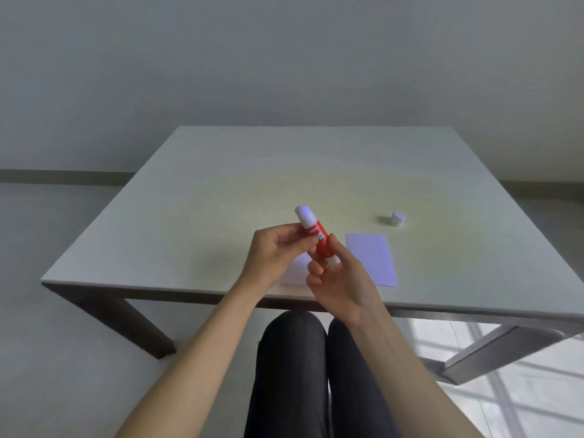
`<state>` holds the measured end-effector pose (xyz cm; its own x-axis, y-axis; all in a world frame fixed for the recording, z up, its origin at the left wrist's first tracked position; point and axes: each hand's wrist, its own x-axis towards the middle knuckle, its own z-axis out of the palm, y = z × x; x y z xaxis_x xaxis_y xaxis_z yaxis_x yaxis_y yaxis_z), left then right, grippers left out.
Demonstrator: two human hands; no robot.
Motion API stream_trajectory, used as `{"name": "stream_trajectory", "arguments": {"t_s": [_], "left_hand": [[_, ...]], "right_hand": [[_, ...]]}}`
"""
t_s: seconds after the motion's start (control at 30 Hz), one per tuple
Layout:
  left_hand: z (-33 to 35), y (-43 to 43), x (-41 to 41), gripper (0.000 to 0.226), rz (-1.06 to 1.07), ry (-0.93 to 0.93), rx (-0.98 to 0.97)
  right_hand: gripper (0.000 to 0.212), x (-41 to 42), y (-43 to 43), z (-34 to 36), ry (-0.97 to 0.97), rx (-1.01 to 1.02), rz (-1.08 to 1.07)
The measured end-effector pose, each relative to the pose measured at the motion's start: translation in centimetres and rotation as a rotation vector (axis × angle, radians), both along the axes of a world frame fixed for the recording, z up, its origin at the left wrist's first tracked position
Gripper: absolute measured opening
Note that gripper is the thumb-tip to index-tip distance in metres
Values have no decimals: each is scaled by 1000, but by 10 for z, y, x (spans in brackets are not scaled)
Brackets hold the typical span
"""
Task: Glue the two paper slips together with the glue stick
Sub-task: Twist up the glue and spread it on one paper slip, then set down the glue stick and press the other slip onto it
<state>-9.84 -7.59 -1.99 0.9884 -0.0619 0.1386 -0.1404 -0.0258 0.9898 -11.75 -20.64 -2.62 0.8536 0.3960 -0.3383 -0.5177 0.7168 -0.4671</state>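
I hold a red glue stick (319, 240) above the table, its uncapped white tip pointing up and away. My left hand (276, 254) grips its upper body. My right hand (339, 279) pinches its lower end from the right. Its white cap (398, 218) stands on the table at the right. One pale lilac paper slip (373, 259) lies flat to the right of my hands. A second slip (295, 273) lies under my hands, mostly hidden by them.
The pale table (221, 197) has its near edge just below my hands. My knees in dark trousers sit under that edge. A grey wall stands behind the table.
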Motion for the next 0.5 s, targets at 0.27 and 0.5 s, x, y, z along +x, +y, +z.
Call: {"name": "stream_trajectory", "arguments": {"t_s": [0.27,0.5], "left_hand": [[29,41,58,9,467,-170,380],[8,56,101,28,526,-150,576]], "right_hand": [[31,-10,1,4,-374,-884,29],[56,-21,13,-25,-1109,-1851,40]]}}
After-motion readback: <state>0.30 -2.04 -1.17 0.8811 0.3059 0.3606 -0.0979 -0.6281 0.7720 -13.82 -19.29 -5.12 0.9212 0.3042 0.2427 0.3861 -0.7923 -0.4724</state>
